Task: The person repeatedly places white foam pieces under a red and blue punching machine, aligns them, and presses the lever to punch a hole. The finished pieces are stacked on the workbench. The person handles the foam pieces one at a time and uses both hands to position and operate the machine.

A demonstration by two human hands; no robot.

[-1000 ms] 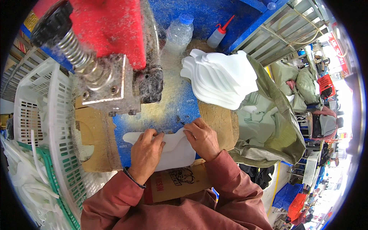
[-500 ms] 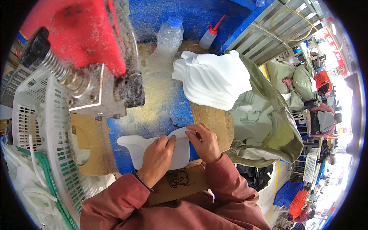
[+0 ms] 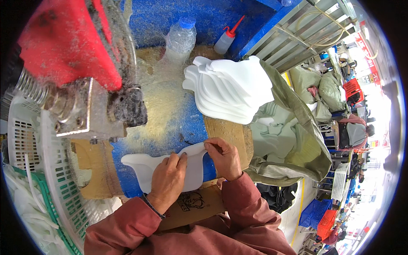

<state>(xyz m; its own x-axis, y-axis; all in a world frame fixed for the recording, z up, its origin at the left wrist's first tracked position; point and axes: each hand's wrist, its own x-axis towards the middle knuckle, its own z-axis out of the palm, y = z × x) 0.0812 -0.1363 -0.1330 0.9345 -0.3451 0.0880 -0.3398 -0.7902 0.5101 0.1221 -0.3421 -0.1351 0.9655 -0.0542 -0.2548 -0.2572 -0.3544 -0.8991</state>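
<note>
A thin white foam-like cut piece [image 3: 194, 169] with a wavy upper edge lies over the blue work surface [image 3: 131, 146] in front of me. My left hand [image 3: 168, 177] is closed on its middle, fingers bent over the upper edge. At the piece's upper right tip, my right hand [image 3: 224, 156] pinches the corner between thumb and fingers. Beyond the right hand rests a fanned stack of similar white pieces [image 3: 231, 91]. To the upper left stands a red machine head [image 3: 70, 46] with a metal block [image 3: 76, 112], apart from both hands.
An open olive woven sack [image 3: 310, 155] holding pale pieces stands at the right. White plastic baskets [image 3: 59, 170] and white offcuts [image 3: 29, 204] are at the left. At the back stand a clear blue-capped bottle [image 3: 180, 40] and a red-tipped squeeze bottle [image 3: 225, 41]. Cardboard [image 3: 231, 136] edges the surface.
My view has shifted slightly, so the machine, bottles and stack appear farther left. Both hands keep hold of the white piece, and the right fingers now pinch its tip more closely.
</note>
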